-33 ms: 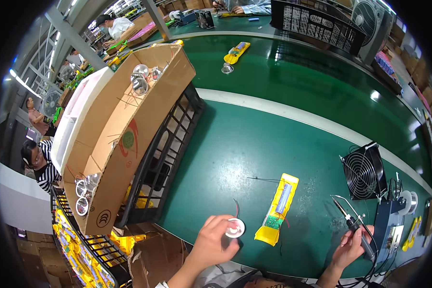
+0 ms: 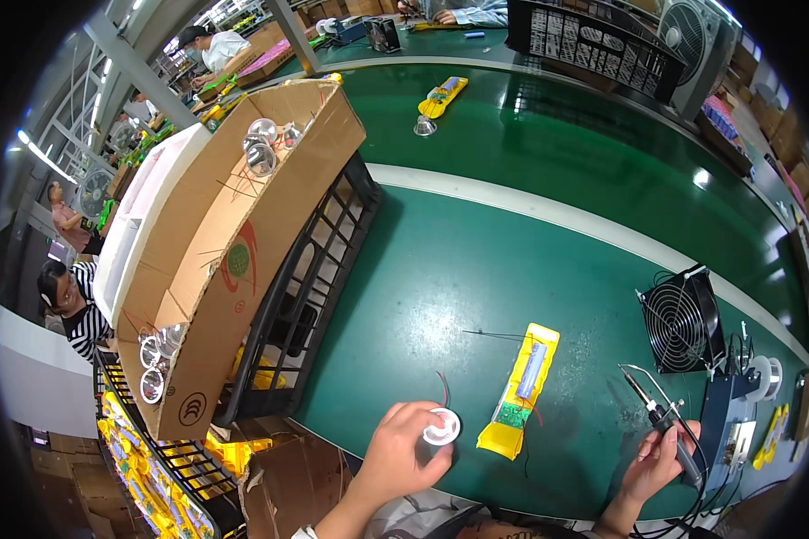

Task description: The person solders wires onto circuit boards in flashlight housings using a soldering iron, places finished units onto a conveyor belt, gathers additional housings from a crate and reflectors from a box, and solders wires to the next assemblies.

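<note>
In the head view, the left hand (image 2: 404, 454) is near the front edge of the green surface (image 2: 404, 269), its grip closed on a small round part with a white rim (image 2: 452, 428), held between the bent fingers and the thumb; a short dark and red lead (image 2: 445, 388) stands out just beyond that part. To the right of it, near but apart, a long yellow casing (image 2: 503, 440) lies slantwise on the surface, with a blue cylindrical cell (image 2: 532, 370) in its upper part and a green circuit board (image 2: 512, 415) below the cell; thin dark wires (image 2: 490, 335) stretch out leftward from its upper end. The right hand (image 2: 658, 458) has its grip closed around the dark handle of a soldering iron (image 2: 672, 440), whose tip points up and left, well apart from the casing, with a bent metal rod (image 2: 649, 375) beside it. Beyond that hand are a black fan (image 2: 678, 321) and a pale spool (image 2: 766, 379). On the left, a long cardboard box (image 2: 279, 216) sits tilted above a black crate (image 2: 243, 395), with clear round reflectors (image 2: 262, 160) in it at both ends. Across the top, a green belt (image 2: 584, 135) carries another yellow casing with a blue cell (image 2: 444, 97), a silvery reflector (image 2: 425, 126) lying at its lower end.
</note>
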A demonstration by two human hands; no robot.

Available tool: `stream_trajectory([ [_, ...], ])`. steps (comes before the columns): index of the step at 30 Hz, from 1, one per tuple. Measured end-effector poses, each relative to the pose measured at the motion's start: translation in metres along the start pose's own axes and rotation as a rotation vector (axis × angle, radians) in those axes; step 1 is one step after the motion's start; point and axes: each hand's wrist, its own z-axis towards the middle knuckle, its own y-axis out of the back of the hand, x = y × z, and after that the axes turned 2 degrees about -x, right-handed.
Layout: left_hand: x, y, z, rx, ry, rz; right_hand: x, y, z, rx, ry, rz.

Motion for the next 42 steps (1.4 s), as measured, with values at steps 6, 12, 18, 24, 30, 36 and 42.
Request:
stream_trajectory([
  [6,-0.002,-0.019,0.007,-0.1,0.221,-0.014,-0.001,0.0,-0.002,0.024,0.001,-0.009],
  [12,-0.001,-0.025,0.008,-0.107,0.241,-0.077,-0.003,0.003,-0.003,0.047,-0.003,-0.005],
  [18,0.003,-0.026,0.004,-0.112,0.211,-0.149,-0.002,0.001,-0.005,0.017,-0.002,-0.026],
  [24,0.0,-0.031,0.0,-0.16,0.16,-0.135,0.012,0.007,-0.013,0.061,0.027,-0.024],
  [30,-0.005,-0.047,-0.012,-0.264,0.047,-0.086,0.028,0.029,-0.049,0.162,0.115,0.006],
  [36,-0.014,-0.065,-0.018,-0.373,0.07,-0.051,0.041,-0.003,-0.082,0.375,0.071,-0.261],
  [42,-0.014,-0.07,-0.021,-0.399,0.097,0.006,0.029,-0.01,-0.087,0.523,0.048,-0.321],
])
